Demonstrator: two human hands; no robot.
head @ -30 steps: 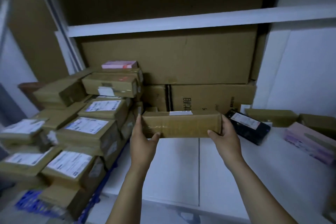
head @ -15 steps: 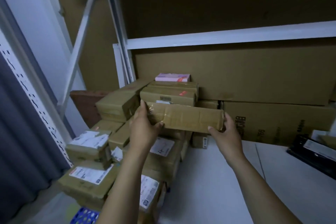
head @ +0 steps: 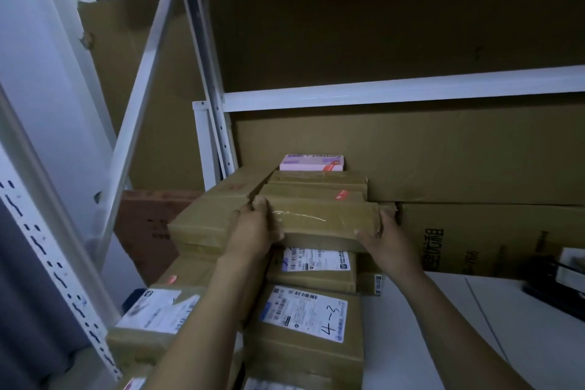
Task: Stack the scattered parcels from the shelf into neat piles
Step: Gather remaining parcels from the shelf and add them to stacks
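I hold a long brown taped parcel (head: 323, 223) level between both hands. My left hand (head: 256, 231) grips its left end and my right hand (head: 384, 236) grips its right end. The parcel sits at the top of a pile of brown parcels (head: 308, 320) with white labels, right in front of two stacked brown parcels (head: 316, 187) and a pink box (head: 311, 163). Whether it rests on the pile or hovers just above it I cannot tell.
More labelled parcels (head: 158, 313) lie stepped at the left of the pile. Large cardboard cartons (head: 443, 155) stand against the back. White shelf posts (head: 218, 123) rise at the left. The white shelf surface (head: 427, 326) spreads to the right, with a black box (head: 566, 282) at its edge.
Both hands have carried the long parcel left and up from over the shelf surface to the top of the pile. The view has turned left with it.
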